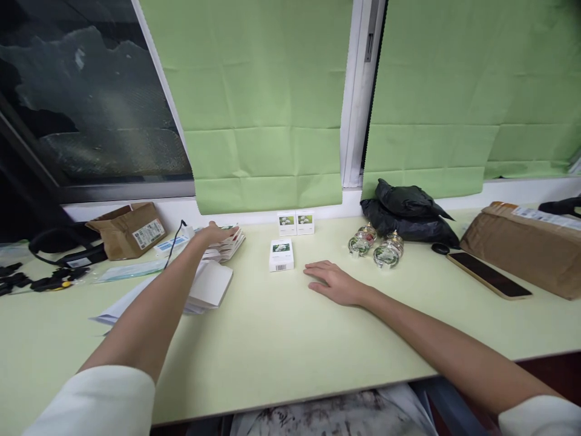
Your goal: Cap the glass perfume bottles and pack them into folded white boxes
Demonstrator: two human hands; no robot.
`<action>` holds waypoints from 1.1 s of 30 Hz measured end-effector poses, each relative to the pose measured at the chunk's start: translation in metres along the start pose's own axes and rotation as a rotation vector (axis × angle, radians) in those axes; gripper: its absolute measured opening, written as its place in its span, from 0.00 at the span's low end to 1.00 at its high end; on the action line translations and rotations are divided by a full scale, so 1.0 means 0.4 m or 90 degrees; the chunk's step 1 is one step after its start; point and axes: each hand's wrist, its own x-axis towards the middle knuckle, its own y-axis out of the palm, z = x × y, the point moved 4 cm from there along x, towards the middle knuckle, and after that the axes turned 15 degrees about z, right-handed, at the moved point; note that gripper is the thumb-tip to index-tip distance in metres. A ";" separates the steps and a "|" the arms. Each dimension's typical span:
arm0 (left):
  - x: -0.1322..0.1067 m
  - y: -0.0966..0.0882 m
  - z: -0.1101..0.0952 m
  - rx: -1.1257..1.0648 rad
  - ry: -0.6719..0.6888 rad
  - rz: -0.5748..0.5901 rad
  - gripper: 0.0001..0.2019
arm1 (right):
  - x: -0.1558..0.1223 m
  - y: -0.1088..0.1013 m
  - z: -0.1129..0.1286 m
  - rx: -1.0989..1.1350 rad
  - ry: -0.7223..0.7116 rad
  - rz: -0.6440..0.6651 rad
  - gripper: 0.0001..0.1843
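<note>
My left hand point(214, 234) reaches over a stack of flat white cards or folded cartons point(232, 243) at the left, fingers stretched out across its top. Its fingertips are partly hidden, and I see nothing clearly gripped. My right hand point(333, 283) lies flat on the table with its fingers spread, holding nothing. Just left of it lies a small white box point(281, 255) with a green picture and a barcode. Behind that, two small white boxes with flower pictures, a left one point(287, 224) and a right one point(305, 223), stand side by side against the wall.
White folded papers point(211, 283) lie beneath my left forearm. An open cardboard box point(131, 231) stands far left. On the right are clear ornate containers point(389, 249), a black plastic bag point(408, 212), a phone point(489, 275) and a brown parcel point(526, 245).
</note>
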 end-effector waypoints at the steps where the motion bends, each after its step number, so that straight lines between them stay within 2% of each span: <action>1: 0.008 0.004 0.002 -0.002 -0.026 0.011 0.59 | -0.001 -0.001 0.000 0.000 0.001 -0.001 0.28; 3: 0.014 0.012 0.002 -0.006 -0.080 0.040 0.60 | -0.002 -0.002 0.001 0.002 0.003 -0.001 0.28; 5: 0.007 0.015 -0.005 -0.004 -0.097 0.051 0.59 | -0.002 -0.003 0.002 0.004 0.004 0.003 0.28; 9: -0.028 0.010 -0.024 0.004 -0.099 0.043 0.55 | -0.002 -0.003 0.001 0.011 0.003 0.007 0.28; 13: -0.064 -0.022 -0.060 0.012 -0.088 0.015 0.52 | -0.002 -0.002 -0.002 0.018 -0.002 0.004 0.28; 15: -0.085 -0.046 -0.093 0.017 -0.071 0.001 0.50 | -0.004 -0.001 -0.004 0.020 -0.003 0.002 0.27; 17: -0.117 -0.068 -0.140 0.020 -0.012 -0.011 0.48 | -0.005 0.000 -0.006 0.020 -0.004 0.003 0.27; 20: -0.211 -0.072 -0.216 0.011 0.079 -0.016 0.49 | -0.008 -0.001 -0.007 0.024 -0.005 -0.005 0.26; 23: -0.363 -0.016 -0.284 -0.059 0.237 0.033 0.48 | -0.013 -0.012 -0.015 0.047 0.014 -0.048 0.23; 24: -0.418 0.016 -0.296 -0.053 0.255 0.058 0.48 | -0.015 -0.019 -0.020 0.064 0.032 -0.072 0.21; 28: -0.616 0.151 -0.325 0.024 0.416 0.017 0.39 | -0.032 -0.048 -0.044 0.124 0.143 -0.166 0.11; 30: -0.669 0.219 -0.326 0.062 0.463 0.021 0.36 | -0.040 -0.057 -0.053 0.127 0.189 -0.183 0.08; 33: -0.691 0.295 -0.328 0.100 0.485 0.024 0.32 | -0.048 -0.064 -0.063 0.113 0.240 -0.196 0.07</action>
